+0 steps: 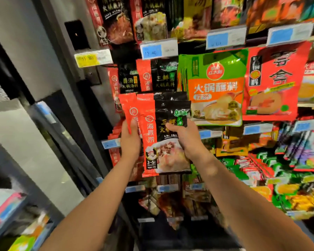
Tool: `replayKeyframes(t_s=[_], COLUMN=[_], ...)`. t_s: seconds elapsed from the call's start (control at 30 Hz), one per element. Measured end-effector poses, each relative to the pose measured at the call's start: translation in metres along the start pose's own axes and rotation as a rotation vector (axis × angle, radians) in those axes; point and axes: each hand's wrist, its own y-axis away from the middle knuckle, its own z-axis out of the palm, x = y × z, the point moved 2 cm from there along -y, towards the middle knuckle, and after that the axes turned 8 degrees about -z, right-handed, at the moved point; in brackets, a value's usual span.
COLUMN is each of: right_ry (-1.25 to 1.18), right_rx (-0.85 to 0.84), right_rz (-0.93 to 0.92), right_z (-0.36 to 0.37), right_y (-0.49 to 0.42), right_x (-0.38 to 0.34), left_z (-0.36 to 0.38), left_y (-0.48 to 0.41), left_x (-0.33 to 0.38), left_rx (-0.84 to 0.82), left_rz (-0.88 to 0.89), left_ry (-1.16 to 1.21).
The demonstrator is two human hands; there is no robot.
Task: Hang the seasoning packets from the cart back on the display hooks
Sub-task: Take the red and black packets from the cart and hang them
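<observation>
I hold red-and-black seasoning packets [163,127] up in front of the display, several stacked together. My left hand [130,140] grips their red left edge, thumb on the front. My right hand [184,136] grips the right side, thumb across the black panel. Directly behind and above them, matching red-and-black packets [156,75] hang on a hook under a blue price tag [151,52]. The hook itself is hidden by the packets. The cart cannot be made out in this view.
A green-and-orange dipping sauce packet [216,87] and a red packet [272,80] hang to the right. More packets fill the rows above and below. A grey pillar [43,60] with a yellow price tag [91,58] stands at the left.
</observation>
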Motion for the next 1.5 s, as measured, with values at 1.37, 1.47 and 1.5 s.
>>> replayKeyframes(t_s=[1.37,1.47,1.5], right_ry=[-0.003,0.008,0.007], right_rx=[0.073,0.105,0.115], right_rz=[-0.143,-0.156,-0.16], right_z=[-0.01,-0.008,-0.008], right_y=[0.042,0.033,0.031], right_x=[-0.1,-0.104,-0.105], left_z=[0.034,0.037,0.037], left_y=[-0.021,-0.028,-0.029], left_x=[0.063,0.071,0.073], left_rx=[-0.05,-0.048,-0.052], left_rz=[0.212,0.277,0.291], left_ry=[0.293,0.253,0.239])
